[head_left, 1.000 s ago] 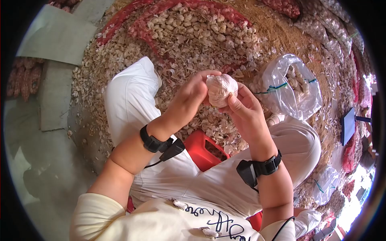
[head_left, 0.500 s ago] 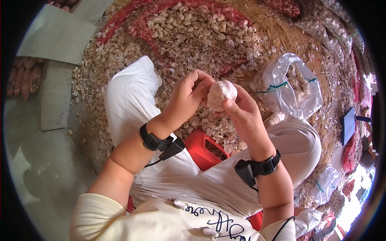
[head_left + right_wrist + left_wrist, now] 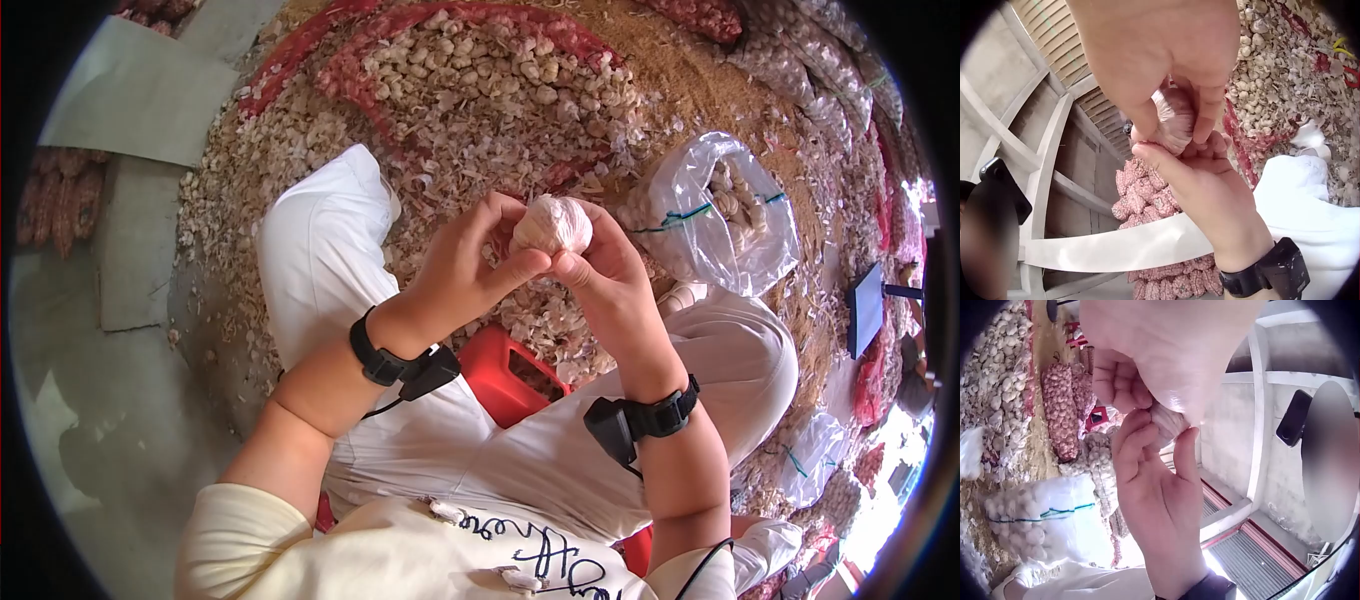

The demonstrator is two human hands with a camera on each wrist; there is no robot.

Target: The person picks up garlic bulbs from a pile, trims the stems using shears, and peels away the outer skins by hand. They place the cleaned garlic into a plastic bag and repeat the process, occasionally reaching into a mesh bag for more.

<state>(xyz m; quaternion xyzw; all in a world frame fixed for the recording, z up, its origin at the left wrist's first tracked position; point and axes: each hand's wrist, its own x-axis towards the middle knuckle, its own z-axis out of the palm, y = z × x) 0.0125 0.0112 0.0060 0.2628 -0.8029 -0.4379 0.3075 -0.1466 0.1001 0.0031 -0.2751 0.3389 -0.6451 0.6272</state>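
A whole garlic bulb (image 3: 556, 224) in pale papery skin is held up between both hands, above the lap. My right hand (image 3: 612, 280) grips it from the right, thumb against its near side and fingers round the back. From the left, my left hand (image 3: 465, 262) pinches the bulb, its thumb meeting the right thumb at the near edge. In the left wrist view the garlic bulb (image 3: 1166, 422) is partly covered by fingers of both hands. Purplish-white skin of the garlic bulb (image 3: 1174, 122) shows between the fingers in the right wrist view.
Loose garlic skins (image 3: 455, 135) cover the ground ahead, with a heap of bulbs (image 3: 470, 60) on red netting beyond. A clear plastic bag (image 3: 690, 235) holding garlic stands at the right. Between the legs sits a red plastic container (image 3: 490, 372). Filled net sacks (image 3: 825, 60) line the right.
The left fingers moved off the bulb's top, drew back curled beside it, then came round it again with the thumb at its near edge. The right hand kept its grip; the bulb turned slightly.
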